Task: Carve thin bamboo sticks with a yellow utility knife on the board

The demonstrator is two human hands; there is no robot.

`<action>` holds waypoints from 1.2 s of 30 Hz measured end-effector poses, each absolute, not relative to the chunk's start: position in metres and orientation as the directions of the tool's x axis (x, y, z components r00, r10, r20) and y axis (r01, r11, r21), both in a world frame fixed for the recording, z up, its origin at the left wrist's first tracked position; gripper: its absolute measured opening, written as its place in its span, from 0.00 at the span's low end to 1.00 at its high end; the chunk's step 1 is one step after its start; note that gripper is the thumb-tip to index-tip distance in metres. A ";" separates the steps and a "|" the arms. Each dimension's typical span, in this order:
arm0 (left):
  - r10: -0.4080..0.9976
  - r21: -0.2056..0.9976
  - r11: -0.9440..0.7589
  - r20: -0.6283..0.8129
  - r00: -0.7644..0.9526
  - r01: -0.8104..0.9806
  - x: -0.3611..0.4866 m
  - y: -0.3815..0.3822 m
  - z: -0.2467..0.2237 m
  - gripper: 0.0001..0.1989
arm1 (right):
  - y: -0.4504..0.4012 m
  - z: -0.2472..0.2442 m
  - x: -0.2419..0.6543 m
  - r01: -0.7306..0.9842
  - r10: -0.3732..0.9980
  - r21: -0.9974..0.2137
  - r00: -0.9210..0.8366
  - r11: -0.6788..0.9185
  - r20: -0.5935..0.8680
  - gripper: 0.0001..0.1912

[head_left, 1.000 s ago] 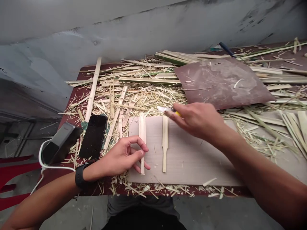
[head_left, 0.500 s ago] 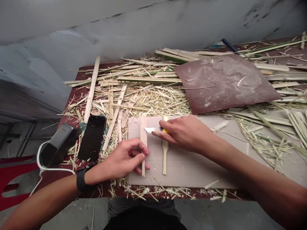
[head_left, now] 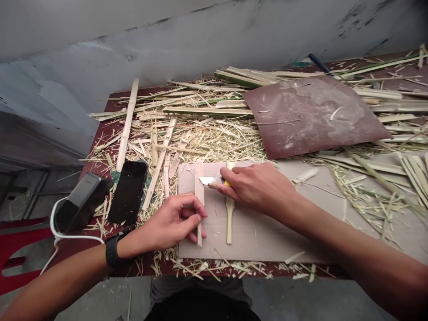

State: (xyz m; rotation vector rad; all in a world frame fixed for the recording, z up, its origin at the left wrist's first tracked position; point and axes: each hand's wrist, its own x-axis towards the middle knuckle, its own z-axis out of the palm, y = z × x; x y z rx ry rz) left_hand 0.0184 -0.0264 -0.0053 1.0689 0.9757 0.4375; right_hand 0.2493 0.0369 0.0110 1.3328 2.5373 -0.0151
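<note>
A pale bamboo strip (head_left: 199, 185) lies upright in view on the left end of a light wooden board (head_left: 267, 240). My left hand (head_left: 179, 219) is closed round its lower part, thumb and fingers on either side. In my right hand (head_left: 256, 185) is a utility knife (head_left: 211, 180) with a yellow handle, mostly hidden by the fingers. Its blade points left, and the tip is at the strip's right edge; whether it touches, I cannot tell. Under and below my right hand lies a second bamboo piece (head_left: 229, 223), carved with a narrow lower part.
Bamboo shavings (head_left: 227, 138) cover much of the table behind the board. A brown sheet (head_left: 317, 116) lies over bamboo strips at the back right. At the left are a black phone (head_left: 128, 192) and a grey device (head_left: 78, 203) with a white cable (head_left: 53, 218).
The knife blade has shifted slightly left, its tip now at the strip's edge. My left hand keeps its hold on the strip, almost unmoved.
</note>
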 end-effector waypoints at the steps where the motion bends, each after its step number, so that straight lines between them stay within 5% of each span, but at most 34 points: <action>1: 0.716 0.879 0.455 -0.455 0.530 0.140 0.018 -0.026 -0.005 0.04 | 0.037 0.012 0.249 0.810 0.807 0.120 -0.537 0.575 -0.244 0.29; 30: 0.657 0.835 0.542 -0.488 0.574 0.090 0.018 -0.019 -0.004 0.08 | 0.038 0.009 0.248 0.803 0.808 0.126 -0.554 0.582 -0.202 0.29; 36: 0.562 0.802 0.585 -0.509 0.653 0.122 0.019 -0.032 -0.001 0.08 | 0.066 0.020 0.282 0.923 0.949 0.220 -0.308 0.315 -0.065 0.34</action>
